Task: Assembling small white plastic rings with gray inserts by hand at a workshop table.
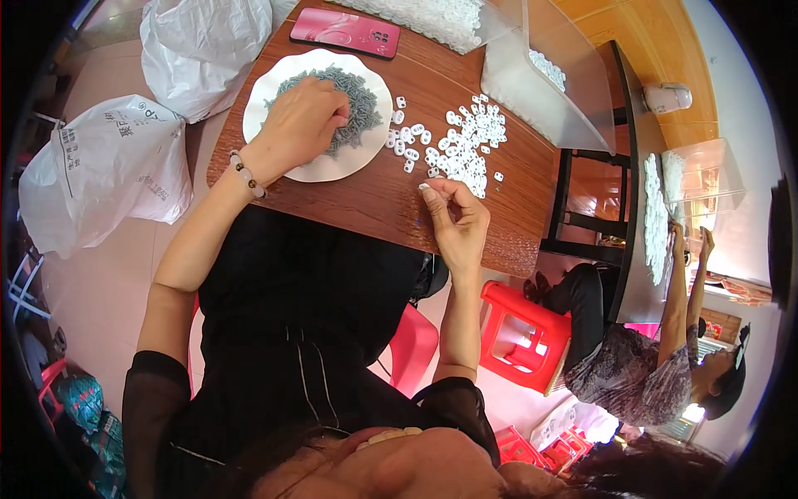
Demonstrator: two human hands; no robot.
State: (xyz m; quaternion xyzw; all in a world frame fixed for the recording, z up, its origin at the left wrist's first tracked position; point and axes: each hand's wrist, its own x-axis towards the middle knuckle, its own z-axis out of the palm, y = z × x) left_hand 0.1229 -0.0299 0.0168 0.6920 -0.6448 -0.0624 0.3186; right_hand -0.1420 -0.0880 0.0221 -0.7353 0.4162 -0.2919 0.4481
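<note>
A white scalloped plate (pixel 264 93) on the brown wooden table holds a heap of small grey screw-like pieces (pixel 359 106). Over that heap is my left hand (pixel 303 123), its fingers curled down into the pieces; whatever they grip is hidden. To the plate's right lies a loose pile of small white plastic pieces with two dark holes each (pixel 467 137). At the near edge of this pile my right hand (pixel 459 220) pinches thumb and forefinger together. A whitish spot shows at the thumb tip, too small to tell whether it is a piece or the nail.
A pink phone (pixel 345 33) lies behind the plate. Clear-walled bins (pixel 532 91) of white pieces stand at the back right. White sacks (pixel 108 170) sit on the floor at left, a red stool (pixel 525 337) at right. Another person (pixel 632 366) works at a dark table there.
</note>
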